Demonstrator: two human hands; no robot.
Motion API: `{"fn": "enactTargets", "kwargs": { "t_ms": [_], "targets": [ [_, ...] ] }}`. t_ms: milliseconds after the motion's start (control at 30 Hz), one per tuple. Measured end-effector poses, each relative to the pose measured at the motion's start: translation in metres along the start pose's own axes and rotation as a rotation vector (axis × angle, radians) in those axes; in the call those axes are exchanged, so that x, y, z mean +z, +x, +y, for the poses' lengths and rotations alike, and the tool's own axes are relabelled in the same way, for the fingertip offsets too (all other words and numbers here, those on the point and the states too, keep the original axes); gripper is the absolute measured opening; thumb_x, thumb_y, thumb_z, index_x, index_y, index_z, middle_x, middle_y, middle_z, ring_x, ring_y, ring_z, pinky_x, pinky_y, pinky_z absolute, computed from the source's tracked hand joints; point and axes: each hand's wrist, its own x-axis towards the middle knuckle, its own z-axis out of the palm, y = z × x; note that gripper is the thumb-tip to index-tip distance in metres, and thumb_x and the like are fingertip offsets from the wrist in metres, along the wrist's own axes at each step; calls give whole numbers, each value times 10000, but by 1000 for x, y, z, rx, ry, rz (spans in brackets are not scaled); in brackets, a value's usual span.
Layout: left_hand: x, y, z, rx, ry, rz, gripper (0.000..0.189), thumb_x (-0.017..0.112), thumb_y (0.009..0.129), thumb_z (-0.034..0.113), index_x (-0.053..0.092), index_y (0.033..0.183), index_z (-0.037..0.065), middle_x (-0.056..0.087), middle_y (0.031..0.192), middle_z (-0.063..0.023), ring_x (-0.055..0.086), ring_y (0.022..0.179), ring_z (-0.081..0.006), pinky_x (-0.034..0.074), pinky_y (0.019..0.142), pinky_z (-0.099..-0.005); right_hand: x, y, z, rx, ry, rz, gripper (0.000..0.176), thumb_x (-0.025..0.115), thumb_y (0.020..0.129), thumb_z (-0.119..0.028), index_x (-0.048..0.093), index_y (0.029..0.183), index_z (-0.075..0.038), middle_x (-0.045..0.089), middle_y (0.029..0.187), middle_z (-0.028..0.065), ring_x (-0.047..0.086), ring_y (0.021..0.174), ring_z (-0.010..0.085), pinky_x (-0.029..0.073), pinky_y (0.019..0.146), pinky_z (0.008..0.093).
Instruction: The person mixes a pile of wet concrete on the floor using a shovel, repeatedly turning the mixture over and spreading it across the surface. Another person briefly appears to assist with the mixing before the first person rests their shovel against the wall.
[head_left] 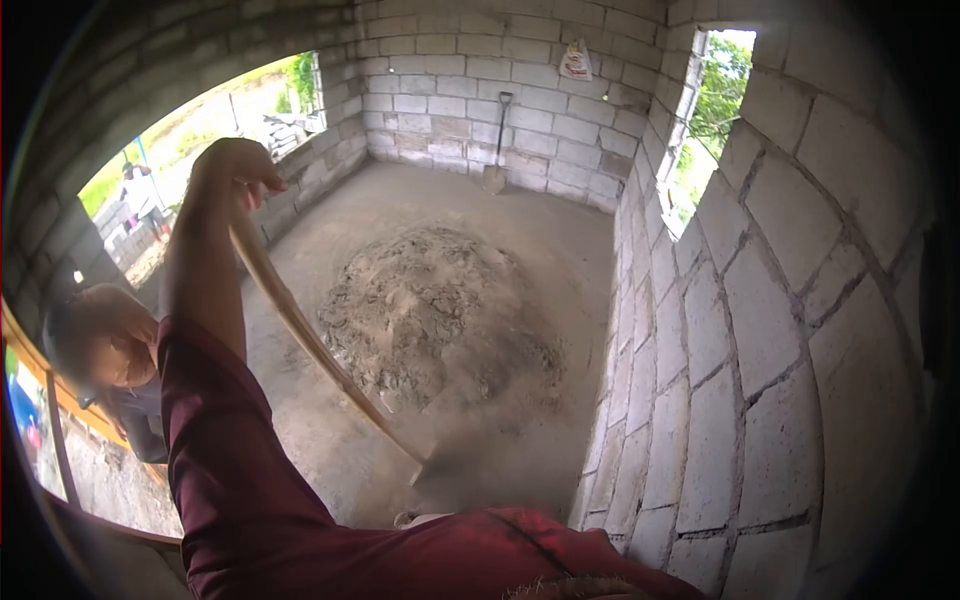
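Observation:
My left hand [238, 165] is raised at the upper left, its fingers curled around the top of a long wooden handle. The handle belongs to a shovel [320, 350] and slants down to the right. Its dark blade [465, 475] is low in the middle, blurred and partly hidden by dust, at the near edge of a grey-brown heap of sandy mix [430, 300]. My right hand is not in view. A small pale shape shows above my red shirt at the bottom, and I cannot make out what it is.
Concrete block walls [720, 420] enclose the floor, close on my right. A second shovel [496, 150] leans against the back wall, near a hanging white bag [576, 60]. One person [105, 345] is close at left; another [145, 200] stands outside the left window opening.

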Motion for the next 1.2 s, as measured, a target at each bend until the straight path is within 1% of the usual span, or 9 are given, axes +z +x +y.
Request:
{"fn": "enactTargets", "kwargs": {
  "t_ms": [167, 267, 433, 567, 667, 767, 967, 1100, 1200],
  "targets": [
    [3, -38, 9, -46, 27, -31, 430, 721, 918, 439, 721, 1197, 111, 749, 1134, -146, 726, 1016, -301, 558, 888, -483, 0, -8, -54, -103, -7, -117, 182, 645, 921, -165, 634, 911, 16, 701, 819, 130, 670, 617, 216, 502, 509, 343],
    [7, -43, 2, -39, -14, 4, 426, 719, 922, 430, 721, 1170, 84, 759, 1095, -137, 748, 927, -268, 581, 859, -475, 1, -40, -97, -86, 19, -102, 179, 639, 918, -156, 635, 905, 22, 700, 808, 123, 666, 608, 202, 510, 517, 341],
    [9, -30, -6, -39, -11, -34, 502, 739, 894, 457, 696, 1250, 106, 742, 1158, -137, 736, 971, -279, 570, 894, -487, 11, 72, -84, -127, -101, -191, 193, 645, 916, -159, 652, 944, 31, 707, 815, 125, 681, 642, 198, 534, 558, 340],
    [12, -77, 4, -48, -49, -29, 544, 722, 885, 502, 686, 1280, 131, 694, 1284, -132, 652, 1192, -289, 507, 1004, -507, 31, 61, -132, -148, -163, -249, 199, 643, 912, -161, 655, 947, 34, 709, 821, 128, 683, 648, 202, 536, 561, 342],
    [12, -75, 6, -54, 10, -39, 522, 708, 898, 493, 676, 1289, 149, 689, 1300, -116, 627, 1240, -286, 491, 1023, -505, 44, 53, -156, -172, -186, -271, 203, 641, 910, -162, 657, 950, 37, 711, 825, 131, 685, 652, 205, 538, 563, 344],
    [11, -80, 5, -39, 31, -45, 516, 697, 907, 495, 673, 1289, 149, 686, 1310, -110, 624, 1248, -284, 493, 1023, -502, 51, 45, -170, -194, -181, -286, 208, 640, 907, -163, 658, 952, 39, 712, 829, 133, 686, 657, 207, 540, 566, 345],
    [8, -63, -15, -29, -100, -25, 546, 791, 822, 510, 707, 1228, 155, 735, 1149, -138, 696, 1061, -279, 544, 915, -488, 53, 39, -170, -225, -147, -290, 218, 636, 902, -166, 662, 957, 43, 715, 837, 137, 689, 666, 212, 543, 571, 348],
    [7, -33, -34, -36, -173, -18, 460, 774, 865, 437, 712, 1204, 133, 740, 1091, -143, 702, 1001, -285, 575, 838, -471, 39, 37, -146, -219, -106, -263, 225, 634, 899, -168, 664, 960, 46, 718, 843, 140, 691, 672, 216, 546, 574, 349],
    [10, -99, -25, 110, -192, 27, 494, 777, 862, 457, 701, 1221, 126, 740, 1071, -155, 707, 977, -278, 582, 813, -470, 27, 39, -122, -197, -88, -238, 230, 633, 897, -169, 666, 963, 48, 719, 847, 142, 693, 676, 218, 548, 576, 351]
  ]
}}
